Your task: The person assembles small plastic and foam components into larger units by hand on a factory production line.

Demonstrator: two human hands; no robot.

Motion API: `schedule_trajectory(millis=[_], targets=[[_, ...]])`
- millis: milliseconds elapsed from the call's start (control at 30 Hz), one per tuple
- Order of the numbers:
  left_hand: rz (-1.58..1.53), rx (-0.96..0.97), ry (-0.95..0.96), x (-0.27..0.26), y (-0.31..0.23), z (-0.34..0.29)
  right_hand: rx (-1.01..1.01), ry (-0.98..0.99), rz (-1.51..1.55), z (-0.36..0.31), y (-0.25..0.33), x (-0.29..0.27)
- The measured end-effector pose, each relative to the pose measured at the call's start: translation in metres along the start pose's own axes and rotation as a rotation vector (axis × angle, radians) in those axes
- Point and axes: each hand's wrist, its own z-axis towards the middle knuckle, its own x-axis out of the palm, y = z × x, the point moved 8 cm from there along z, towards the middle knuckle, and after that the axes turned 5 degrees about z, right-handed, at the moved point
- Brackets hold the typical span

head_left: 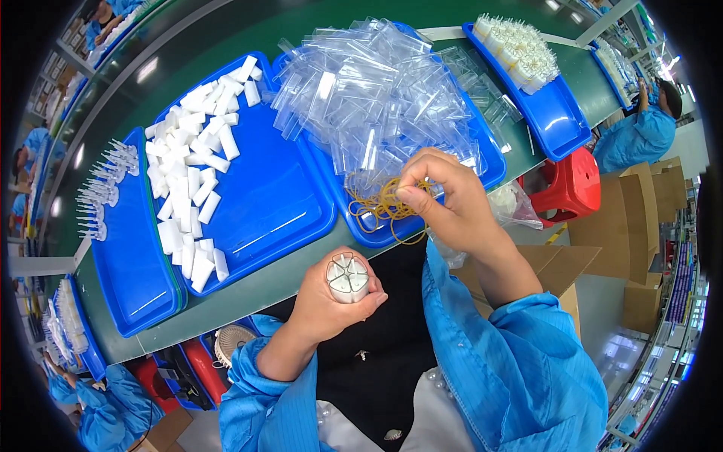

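White plastic pieces, a round bundle (347, 278), sit clamped tight in the left hand (331, 301) near the table edge. Further out, right hand (444, 200) pinches yellow rubber bands (380, 205) over a blue tray (422, 218) of clear bags (376, 98).

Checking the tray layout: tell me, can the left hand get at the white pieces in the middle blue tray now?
Probably not freely: the left hand is closed around a bundle of white pieces, though nothing blocks the middle tray.
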Motion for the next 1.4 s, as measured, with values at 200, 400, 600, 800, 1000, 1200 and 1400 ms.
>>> schedule_trajectory(millis=[200,400,600,800,1000,1200,1400], targets=[[-0.067,0.145,-0.054,-0.004,-0.012,0.002,0.009,0.0,0.093,0.004,0.0,0.004],[-0.135,0.396,-0.2,-0.02,-0.034,0.002,-0.032,0.065,0.185,0.005,0.014,0.017],[-0.515,0.306,0.565,0.017,-0.035,-0.009,-0.045,0.174,0.351,-0.004,0.031,0.037],[-0.283,0.325,0.108,-0.01,-0.031,-0.006,-0.045,0.231,0.381,-0.012,0.033,0.04],[-0.129,0.415,0.174,0.002,-0.045,-0.01,-0.039,0.226,0.325,-0.013,0.036,0.038],[0.179,0.418,-0.155,-0.015,-0.048,-0.017,0.011,0.283,0.389,-0.018,0.034,0.042],[0.156,0.468,-0.009,-0.006,-0.05,-0.021,0.027,0.277,0.369,-0.021,0.033,0.042]])
